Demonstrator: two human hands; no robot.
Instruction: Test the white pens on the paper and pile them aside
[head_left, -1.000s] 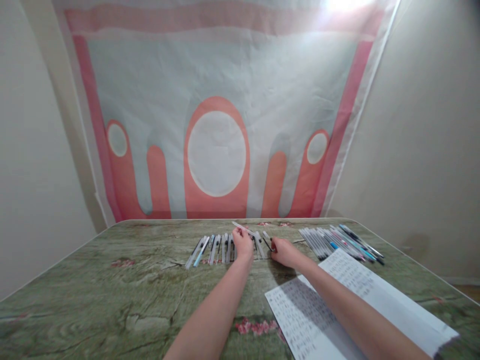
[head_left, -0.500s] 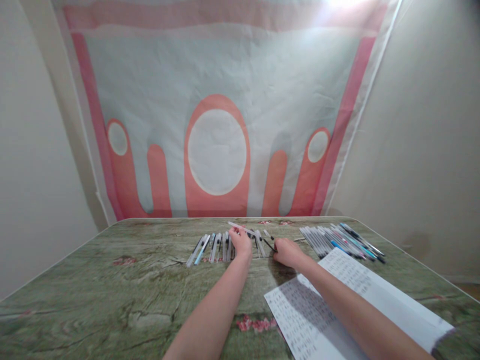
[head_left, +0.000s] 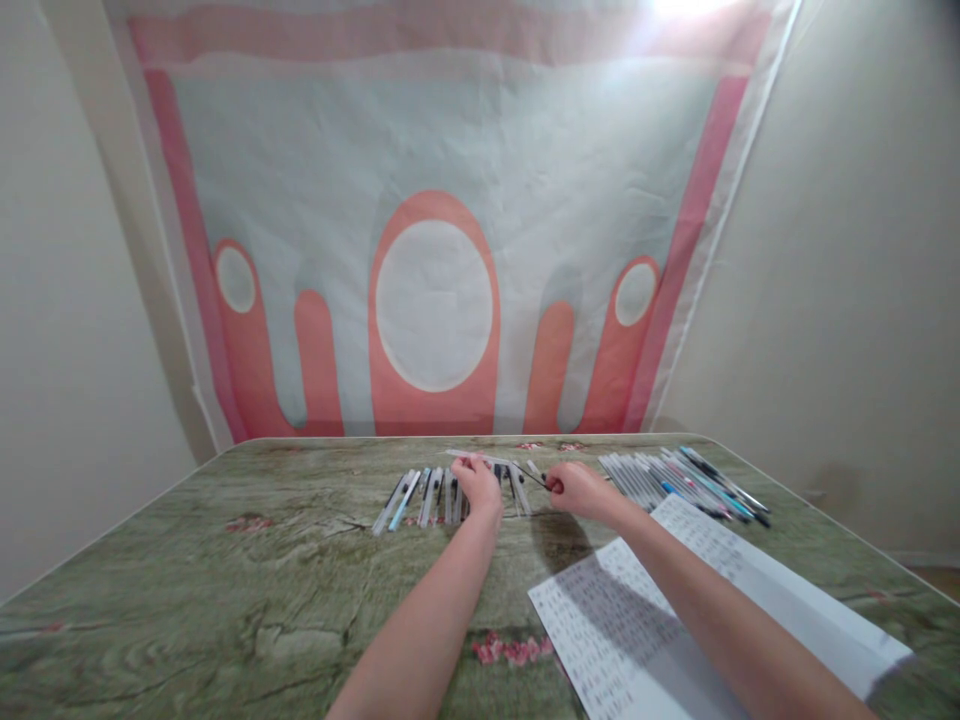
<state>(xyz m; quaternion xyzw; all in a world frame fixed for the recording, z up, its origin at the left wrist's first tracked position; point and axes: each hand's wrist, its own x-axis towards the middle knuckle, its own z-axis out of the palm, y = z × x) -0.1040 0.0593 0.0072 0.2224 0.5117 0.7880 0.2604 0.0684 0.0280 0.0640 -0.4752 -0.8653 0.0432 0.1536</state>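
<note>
My left hand (head_left: pixel 477 486) is closed on a clear pen barrel (head_left: pixel 472 458) held a little above the table, over a row of pens (head_left: pixel 431 494) laid side by side. My right hand (head_left: pixel 577 489) is raised just off the table and pinches a thin dark pen part (head_left: pixel 534 477) that points left toward the barrel. The two hands are close together, with a small gap between the parts they hold.
The table (head_left: pixel 225 560) has a green wood-pattern cover. A second group of pens (head_left: pixel 679 482), some blue and teal, lies at the far right. A handwritten sheet of paper (head_left: pixel 660 620) lies under my right forearm. A pink and pale cloth (head_left: pixel 435 230) hangs behind.
My right hand has lifted off the table with the thin dark part and moved toward the left hand. The left hand has risen slightly and levelled the barrel.
</note>
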